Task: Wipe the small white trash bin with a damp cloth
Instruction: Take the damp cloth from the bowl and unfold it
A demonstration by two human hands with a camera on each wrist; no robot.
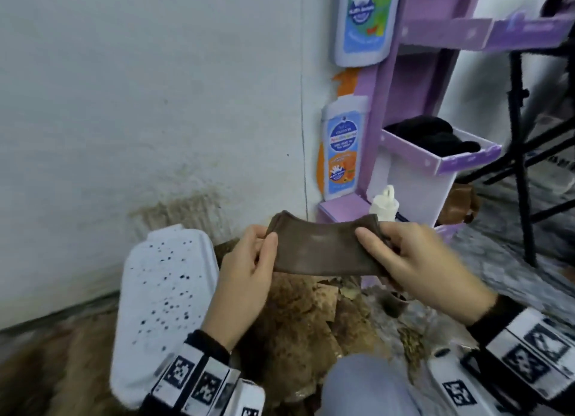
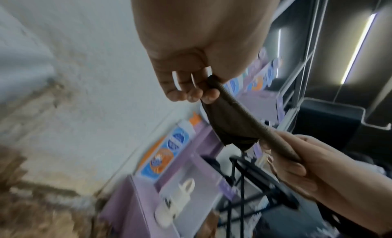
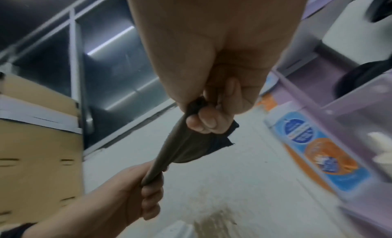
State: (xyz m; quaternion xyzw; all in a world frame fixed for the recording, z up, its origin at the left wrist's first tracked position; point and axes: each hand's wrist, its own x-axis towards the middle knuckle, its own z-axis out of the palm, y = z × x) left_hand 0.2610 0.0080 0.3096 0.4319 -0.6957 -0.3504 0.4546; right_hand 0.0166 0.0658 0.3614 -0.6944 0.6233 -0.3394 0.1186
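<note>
I hold a dark brown cloth (image 1: 320, 249) stretched between both hands at chest height. My left hand (image 1: 261, 250) pinches its left end between thumb and fingers, and my right hand (image 1: 373, 238) grips its right end. Left wrist view: the cloth (image 2: 233, 124) runs from my left fingers (image 2: 192, 93) down to my right hand (image 2: 282, 157). Right wrist view: the cloth (image 3: 186, 147) runs from my right fingers (image 3: 203, 122) to my left hand (image 3: 146, 191). The small white bin (image 1: 161, 300), speckled with dark spots, lies on its side on the floor, left of and below my hands.
A white wall (image 1: 140, 88) with brown stains at its base stands behind the bin. A purple shelf unit (image 1: 413, 119) with printed bottle pictures stands to the right, a small white bottle (image 1: 385, 207) at its foot. Brown debris (image 1: 305, 316) covers the floor below the cloth. Black stand legs (image 1: 522, 166) at far right.
</note>
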